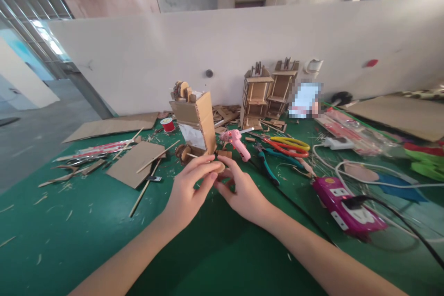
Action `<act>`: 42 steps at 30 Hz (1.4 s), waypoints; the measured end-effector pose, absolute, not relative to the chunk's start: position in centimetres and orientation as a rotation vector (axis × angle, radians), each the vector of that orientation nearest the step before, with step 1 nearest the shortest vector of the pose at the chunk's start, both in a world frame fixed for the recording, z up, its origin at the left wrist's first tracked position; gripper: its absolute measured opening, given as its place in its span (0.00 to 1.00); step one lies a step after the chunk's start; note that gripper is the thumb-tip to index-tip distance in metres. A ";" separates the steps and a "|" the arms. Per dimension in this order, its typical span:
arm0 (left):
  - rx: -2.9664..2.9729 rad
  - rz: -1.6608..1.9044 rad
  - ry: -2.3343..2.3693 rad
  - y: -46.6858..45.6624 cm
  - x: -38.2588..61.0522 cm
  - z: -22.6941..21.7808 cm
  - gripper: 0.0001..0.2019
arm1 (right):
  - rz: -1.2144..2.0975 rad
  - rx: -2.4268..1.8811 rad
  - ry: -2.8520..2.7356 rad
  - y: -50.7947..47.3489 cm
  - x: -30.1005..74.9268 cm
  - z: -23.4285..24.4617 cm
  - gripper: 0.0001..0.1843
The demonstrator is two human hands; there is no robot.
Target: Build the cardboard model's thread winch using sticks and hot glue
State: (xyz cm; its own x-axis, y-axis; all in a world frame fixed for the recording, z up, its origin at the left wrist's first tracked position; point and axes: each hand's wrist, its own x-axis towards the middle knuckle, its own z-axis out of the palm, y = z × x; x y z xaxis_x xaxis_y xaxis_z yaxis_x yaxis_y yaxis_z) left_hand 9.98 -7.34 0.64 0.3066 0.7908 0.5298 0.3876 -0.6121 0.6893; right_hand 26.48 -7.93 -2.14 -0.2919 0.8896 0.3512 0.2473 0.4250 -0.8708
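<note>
Both of my hands meet over the green table point(86, 226), pinching a small round cardboard disc point(219, 167) between them. My left hand point(189, 189) closes thumb and fingers on the disc's left side. My right hand point(241, 189) grips it from the right, fingers curled under. A thin wooden stick point(194, 156) pokes out just behind my left fingers. Close behind the hands stands a cardboard box model point(196, 122) with small cardboard wheels on top, and a pink glue gun point(237, 142) lies to its right.
Flat cardboard pieces point(135, 163) and wooden sticks lie left. Pliers point(268, 164), red and yellow scissors point(287, 145), a purple power strip point(347, 208) with cables, a red thread spool point(168, 125) and two cardboard shelf models point(268, 95) sit right and behind. A white partition wall backs the table.
</note>
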 end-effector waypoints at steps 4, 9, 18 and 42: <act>1.740 1.166 1.026 -6.4 10.0 0.8 0.09 | 0.937 -0.969 -1.597 -8.1 26.6 -1.5 0.22; 1.359 1.074 0.937 -6.3 10.4 0.7 0.17 | 0.849 -0.964 -1.615 -7.9 26.8 -0.8 0.21; 1.198 1.074 0.837 -6.4 11.2 1.0 0.17 | 0.747 -0.888 -1.583 -6.9 26.3 -0.8 0.12; 1.004 1.010 0.750 -6.5 11.0 1.3 0.14 | 0.876 -0.866 -1.528 -7.3 26.9 -0.3 0.10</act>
